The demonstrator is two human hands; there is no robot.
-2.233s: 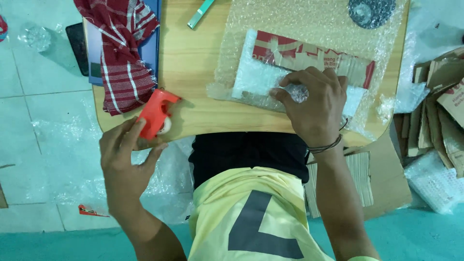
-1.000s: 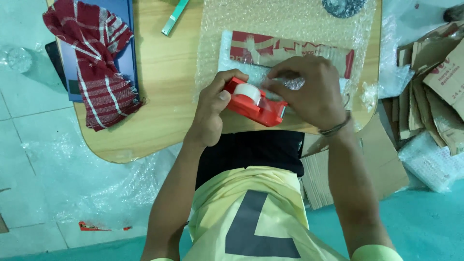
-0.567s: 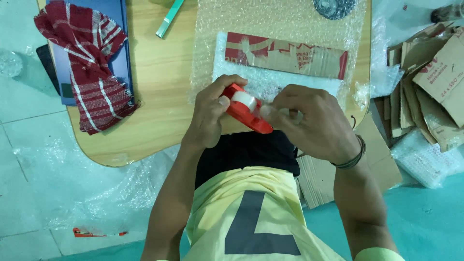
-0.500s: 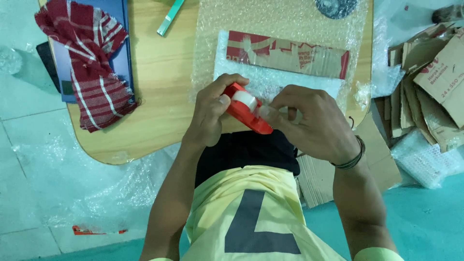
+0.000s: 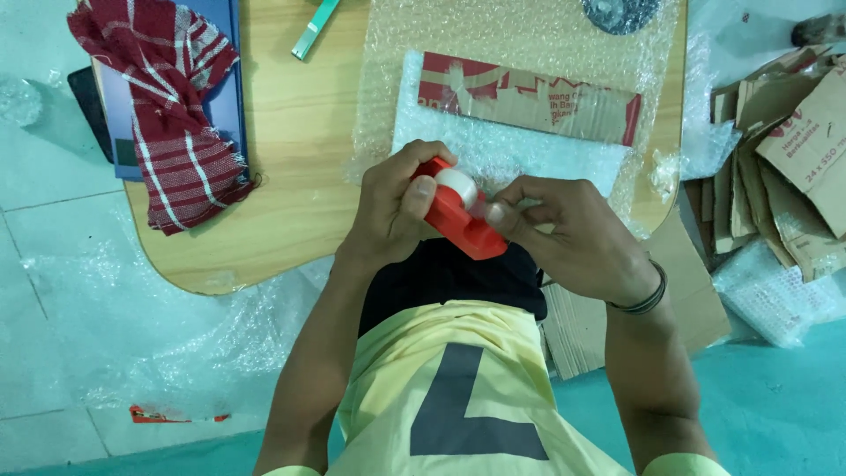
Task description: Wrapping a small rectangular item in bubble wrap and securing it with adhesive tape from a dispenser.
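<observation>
Pale floor tiles strewn with clear plastic wrap surround a rounded wooden table [image 5: 291,167], seen from above. Just off its near edge, over the person's lap, sits a red tape dispenser [image 5: 460,219] with a white roll of tape in it. The left hand [image 5: 397,207] is closed around the dispenser's body, thumb pressed on top beside the roll. The right hand [image 5: 573,238] — a dark band on its wrist — has its fingertips pinched together at the dispenser's front end, right by the roll; whether tape is caught between them is too small to tell. Beyond the hands, on the table, lies a flat parcel wrapped in bubble wrap [image 5: 493,154], and a strip of red-printed cardboard [image 5: 529,99] lies across its far side, all of it resting on a larger sheet of bubble wrap [image 5: 493,40]. Farther left on the table are a green marker [image 5: 315,28] and a red-and-white checked cloth [image 5: 167,115] draped over a blue book [image 5: 231,97]. Off the table's right edge, on the floor, flattened brown cardboard pieces [image 5: 793,150] are stacked — with more bubble wrap beside them.
</observation>
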